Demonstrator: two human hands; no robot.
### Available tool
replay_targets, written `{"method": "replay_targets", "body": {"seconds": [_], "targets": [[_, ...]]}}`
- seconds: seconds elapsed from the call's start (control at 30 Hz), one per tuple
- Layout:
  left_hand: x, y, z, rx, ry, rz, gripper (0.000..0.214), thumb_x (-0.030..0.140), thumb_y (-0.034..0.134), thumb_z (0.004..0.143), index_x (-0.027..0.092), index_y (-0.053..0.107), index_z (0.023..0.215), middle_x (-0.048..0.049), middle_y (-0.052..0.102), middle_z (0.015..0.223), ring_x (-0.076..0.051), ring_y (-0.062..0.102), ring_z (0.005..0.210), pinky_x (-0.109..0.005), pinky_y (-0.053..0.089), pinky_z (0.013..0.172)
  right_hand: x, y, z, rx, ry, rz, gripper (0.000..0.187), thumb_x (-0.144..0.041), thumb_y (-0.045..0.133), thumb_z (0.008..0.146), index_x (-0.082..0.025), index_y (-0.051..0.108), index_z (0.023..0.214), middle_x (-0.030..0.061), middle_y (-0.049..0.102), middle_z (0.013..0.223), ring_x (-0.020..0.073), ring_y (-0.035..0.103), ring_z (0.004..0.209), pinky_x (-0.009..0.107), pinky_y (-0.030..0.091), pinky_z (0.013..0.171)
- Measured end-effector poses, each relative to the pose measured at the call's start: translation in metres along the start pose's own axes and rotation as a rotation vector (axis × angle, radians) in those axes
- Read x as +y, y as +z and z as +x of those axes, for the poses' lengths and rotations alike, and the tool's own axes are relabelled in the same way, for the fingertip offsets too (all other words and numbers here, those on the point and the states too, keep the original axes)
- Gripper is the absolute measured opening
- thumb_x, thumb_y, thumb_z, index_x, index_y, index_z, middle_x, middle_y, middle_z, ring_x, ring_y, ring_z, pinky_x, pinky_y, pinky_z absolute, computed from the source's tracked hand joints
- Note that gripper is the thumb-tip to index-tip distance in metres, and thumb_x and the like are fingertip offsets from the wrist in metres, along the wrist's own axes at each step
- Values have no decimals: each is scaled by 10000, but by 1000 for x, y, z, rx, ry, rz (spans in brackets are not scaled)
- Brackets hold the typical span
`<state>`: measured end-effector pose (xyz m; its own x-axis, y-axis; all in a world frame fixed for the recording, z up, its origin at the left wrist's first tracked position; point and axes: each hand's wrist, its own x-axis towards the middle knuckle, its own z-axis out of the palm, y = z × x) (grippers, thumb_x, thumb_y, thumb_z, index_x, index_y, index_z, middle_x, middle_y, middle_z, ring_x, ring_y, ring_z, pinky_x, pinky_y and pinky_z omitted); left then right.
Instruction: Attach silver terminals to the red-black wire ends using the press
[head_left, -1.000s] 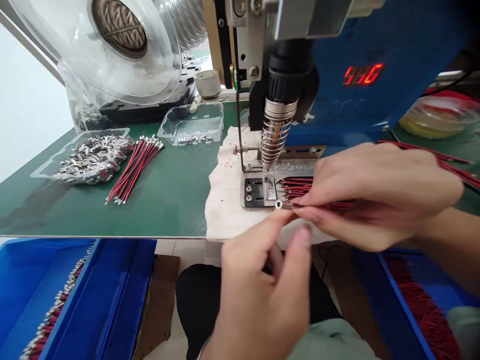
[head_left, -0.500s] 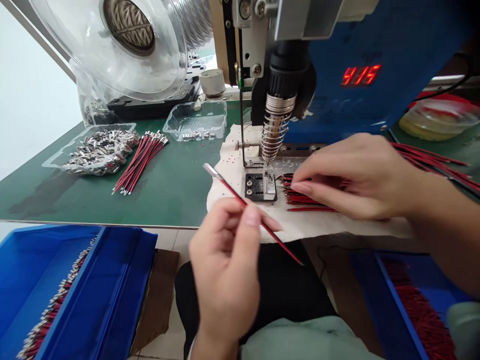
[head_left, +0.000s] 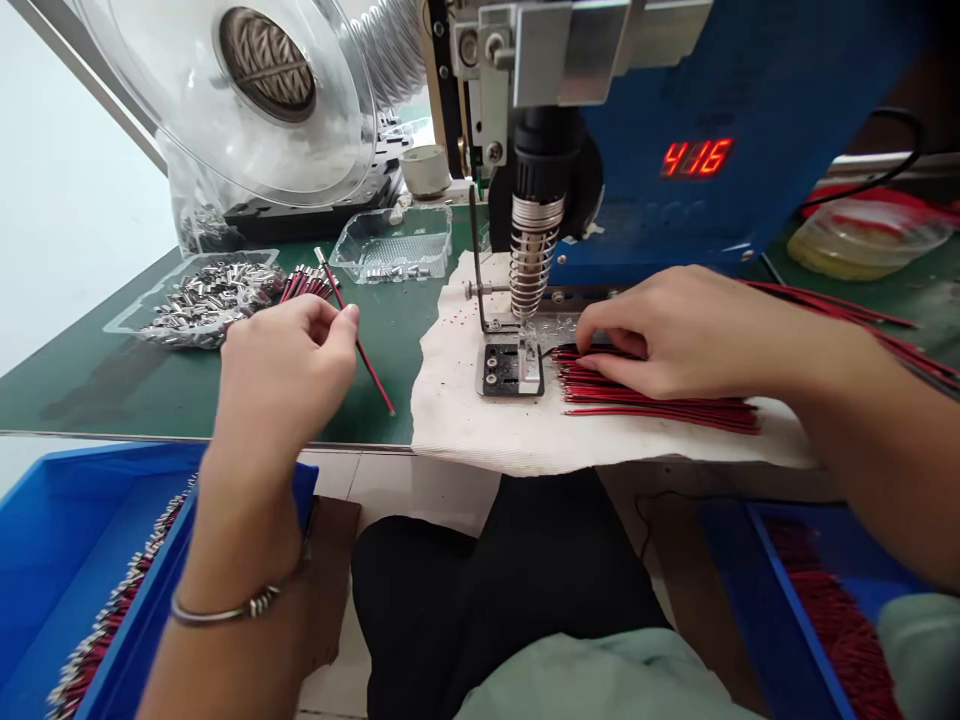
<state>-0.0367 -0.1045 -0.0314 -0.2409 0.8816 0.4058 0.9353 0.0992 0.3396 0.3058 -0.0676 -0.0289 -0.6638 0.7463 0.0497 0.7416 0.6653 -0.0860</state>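
Observation:
My left hand [head_left: 289, 365] is closed on a red and black wire [head_left: 371, 375], gripped between thumb and fingers. A silver metal end piece tips the wire, which slants over the table at the left. Just behind that hand lies a pile of similar wires [head_left: 306, 282], partly hidden. My right hand [head_left: 660, 335] pinches the near ends of a bundle of red and black wires [head_left: 660, 405] on a cream cloth [head_left: 454, 400]. To the left of those fingers is the machine's small black plate with a metal block [head_left: 529, 365], below a spring-wrapped plunger [head_left: 536, 250].
A clear tray of small metal parts [head_left: 120, 318] and another clear tray [head_left: 352, 240] stand on the green table. A blue machine [head_left: 637, 220] with a red display reading 416 rises behind. Blue bins [head_left: 255, 500] with wires sit below the table edge. A large clear reel [head_left: 180, 100] is at the back left.
My left hand has moved left with the wire, from in front of the plate to beside the wire pile. My right hand has shifted slightly left over the bundle. The display went from 415 to 416.

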Motion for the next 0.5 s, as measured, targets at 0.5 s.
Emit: {"method": "replay_targets", "body": {"seconds": [0.5], "targets": [[-29,-12,58,-353,-81,570,470,543,548,1064,152,807,1093,-252,790,1176,-533,745,1263,-679,613,1059,-8,-3,-4,-78,-187,176,142,-319,646,966,-265,744,879,-39,623,602,162,492,528,359,317,645]]}}
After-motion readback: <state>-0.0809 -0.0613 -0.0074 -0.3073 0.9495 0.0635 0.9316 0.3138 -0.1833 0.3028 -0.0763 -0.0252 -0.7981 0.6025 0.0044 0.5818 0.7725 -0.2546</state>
